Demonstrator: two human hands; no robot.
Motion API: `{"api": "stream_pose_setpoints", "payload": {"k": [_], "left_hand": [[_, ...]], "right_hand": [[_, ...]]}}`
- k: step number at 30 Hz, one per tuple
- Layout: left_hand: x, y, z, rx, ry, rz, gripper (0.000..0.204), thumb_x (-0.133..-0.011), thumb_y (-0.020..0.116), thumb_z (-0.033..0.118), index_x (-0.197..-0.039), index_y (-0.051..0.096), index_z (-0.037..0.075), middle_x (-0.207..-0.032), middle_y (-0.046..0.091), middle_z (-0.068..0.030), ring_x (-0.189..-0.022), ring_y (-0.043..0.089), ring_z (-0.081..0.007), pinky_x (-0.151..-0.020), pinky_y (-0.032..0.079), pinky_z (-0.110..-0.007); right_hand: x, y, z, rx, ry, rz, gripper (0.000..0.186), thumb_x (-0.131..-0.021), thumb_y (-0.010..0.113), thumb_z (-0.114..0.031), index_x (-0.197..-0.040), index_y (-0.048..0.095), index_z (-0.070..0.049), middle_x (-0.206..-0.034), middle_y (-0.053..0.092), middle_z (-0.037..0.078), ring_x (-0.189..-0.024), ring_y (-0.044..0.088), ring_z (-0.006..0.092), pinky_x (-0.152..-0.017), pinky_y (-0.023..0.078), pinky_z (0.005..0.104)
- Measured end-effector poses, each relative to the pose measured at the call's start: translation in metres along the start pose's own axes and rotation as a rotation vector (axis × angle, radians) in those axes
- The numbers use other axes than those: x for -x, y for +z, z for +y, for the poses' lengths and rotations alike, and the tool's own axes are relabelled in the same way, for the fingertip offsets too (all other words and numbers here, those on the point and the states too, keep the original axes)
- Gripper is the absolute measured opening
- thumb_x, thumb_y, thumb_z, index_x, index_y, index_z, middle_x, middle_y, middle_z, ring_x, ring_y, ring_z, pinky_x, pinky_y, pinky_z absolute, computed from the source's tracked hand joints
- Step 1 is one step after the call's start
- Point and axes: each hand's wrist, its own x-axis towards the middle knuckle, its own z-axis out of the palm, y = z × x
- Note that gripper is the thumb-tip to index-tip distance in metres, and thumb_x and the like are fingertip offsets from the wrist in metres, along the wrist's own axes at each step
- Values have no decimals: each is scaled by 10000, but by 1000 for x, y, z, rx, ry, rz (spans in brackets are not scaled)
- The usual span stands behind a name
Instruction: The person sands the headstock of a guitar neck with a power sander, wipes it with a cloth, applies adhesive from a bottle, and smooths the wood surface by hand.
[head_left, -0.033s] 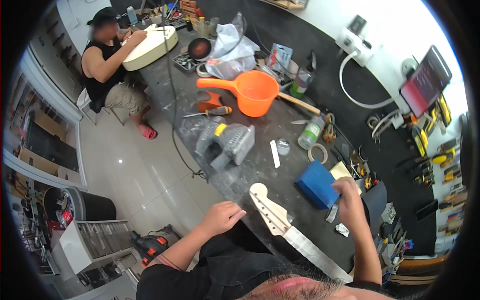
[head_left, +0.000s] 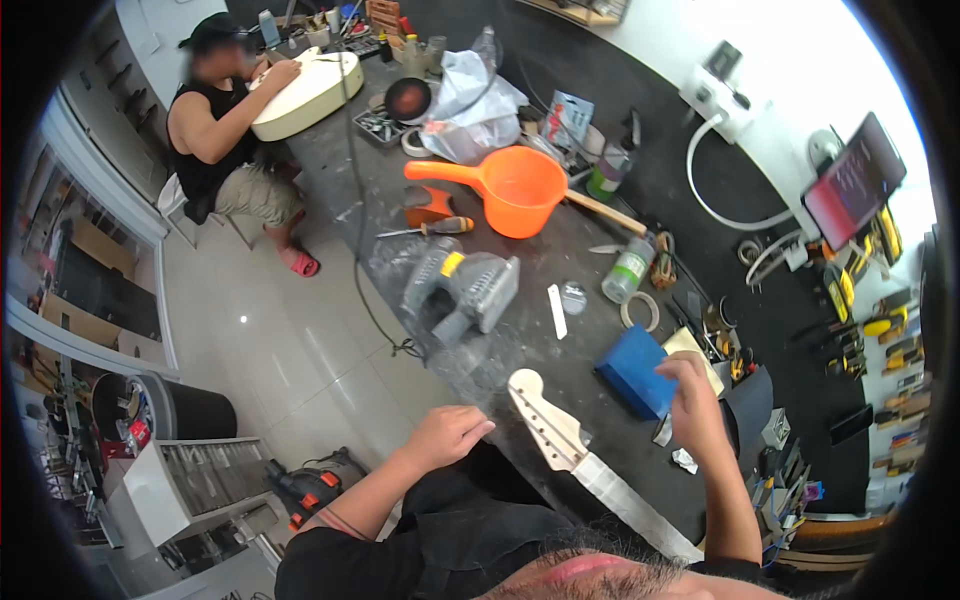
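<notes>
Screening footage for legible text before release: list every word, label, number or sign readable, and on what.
No text is readable.
Clear bottle, green label: too small.
Wall-side screen: too blurred.
Blue-and-white packet: too small.
Guitar neck, blue block: none visible.

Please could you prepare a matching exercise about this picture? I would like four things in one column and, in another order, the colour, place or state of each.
Things:
1. guitar neck
2. dipper
3. block
4. left hand

Descriptions:
A. blue, close by the right hand
B. fingers curled
C. orange, with a long handle
D. pale, between the two hands

Right pairs: 1-D; 2-C; 3-A; 4-B
</notes>
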Motion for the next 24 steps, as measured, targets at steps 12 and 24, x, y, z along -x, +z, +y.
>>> {"api": "stream_pose_setpoints", "payload": {"k": [12, 24], "left_hand": [[76, -301, 42, -162, -463, -50, 144, -1013, 631, 86, -1116, 730, 72, -1096, 718, -120, -1089, 693, -366, -932, 567, -480], [20, -402, 22, -102, -417, 115, 214, -953, 620, -22, -1134, 717, 36, -1113, 667, -135, -1126, 656, -365, -975, 539, -451]], "right_hand": [[-105, 58, -208, -43, 447, -193, 296, -1087, 630, -254, -1026, 754, 8, -909, 747, 248, -876, 728, 454, -795, 548, 526], [-137, 115, -275, -235, 217, -194, 272, -976, 540, 71, -1154, 729, -8, -1107, 686, 175, -979, 719, 355, -871, 564, 435]]}}
